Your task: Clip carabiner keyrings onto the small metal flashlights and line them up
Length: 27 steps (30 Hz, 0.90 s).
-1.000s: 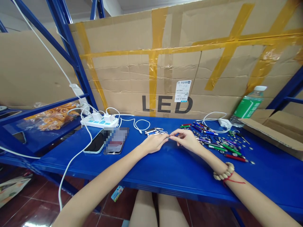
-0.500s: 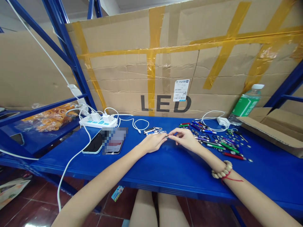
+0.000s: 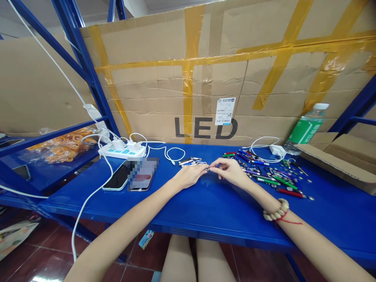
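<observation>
I watch the left hand [image 3: 189, 176] and right hand [image 3: 232, 171] pinch one keychain light [image 3: 208, 169] between clenched fingers; a few silver lights [image 3: 190, 161] look done, the coloured heap [image 3: 266, 174] seems left

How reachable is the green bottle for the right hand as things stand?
Probably yes: the right hand is busy pinching a small part, but only loose pens lie low between it and the green bottle.

Power strip [image 3: 122, 152], phone [image 3: 117, 178] and green-labelled bottle [image 3: 305, 131] stand well apart.

Pixel-blurred phone screen [image 3: 143, 171], tiny indistinct part [image 3: 209, 169] between left hand [image 3: 190, 176] and right hand [image 3: 232, 171], carton [image 3: 343, 162] partly beyond the right edge.
</observation>
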### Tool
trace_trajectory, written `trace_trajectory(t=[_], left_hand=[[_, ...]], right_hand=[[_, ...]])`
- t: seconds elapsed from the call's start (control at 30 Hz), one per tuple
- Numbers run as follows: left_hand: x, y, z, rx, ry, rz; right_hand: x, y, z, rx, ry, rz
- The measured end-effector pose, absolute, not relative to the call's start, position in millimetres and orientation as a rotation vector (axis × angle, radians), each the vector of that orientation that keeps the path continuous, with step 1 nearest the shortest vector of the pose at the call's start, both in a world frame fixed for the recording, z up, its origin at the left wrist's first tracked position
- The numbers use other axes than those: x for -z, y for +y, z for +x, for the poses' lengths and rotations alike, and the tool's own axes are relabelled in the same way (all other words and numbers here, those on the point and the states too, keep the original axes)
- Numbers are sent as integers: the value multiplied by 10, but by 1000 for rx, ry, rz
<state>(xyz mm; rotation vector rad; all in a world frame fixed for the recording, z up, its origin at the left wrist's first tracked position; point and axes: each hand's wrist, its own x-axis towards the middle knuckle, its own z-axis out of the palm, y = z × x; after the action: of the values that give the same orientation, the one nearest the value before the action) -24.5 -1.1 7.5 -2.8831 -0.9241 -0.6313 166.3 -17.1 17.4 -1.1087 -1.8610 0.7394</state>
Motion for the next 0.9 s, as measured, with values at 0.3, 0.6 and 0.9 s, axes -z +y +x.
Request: trace_trajectory(t=[0.3, 0.6, 0.9], left_hand=[[-85, -36, -218, 906, -902, -2924], [-51, -132, -193, 931, -963, -3040], [-5, -135, -198, 938, -928, -2987]], right_hand=[[-230, -184, 1698, -772, -1827, -1147], [-192, -148, 1704, -988, -1760, -1244], [-122, -145, 1691, -1111, -1748, -1268]])
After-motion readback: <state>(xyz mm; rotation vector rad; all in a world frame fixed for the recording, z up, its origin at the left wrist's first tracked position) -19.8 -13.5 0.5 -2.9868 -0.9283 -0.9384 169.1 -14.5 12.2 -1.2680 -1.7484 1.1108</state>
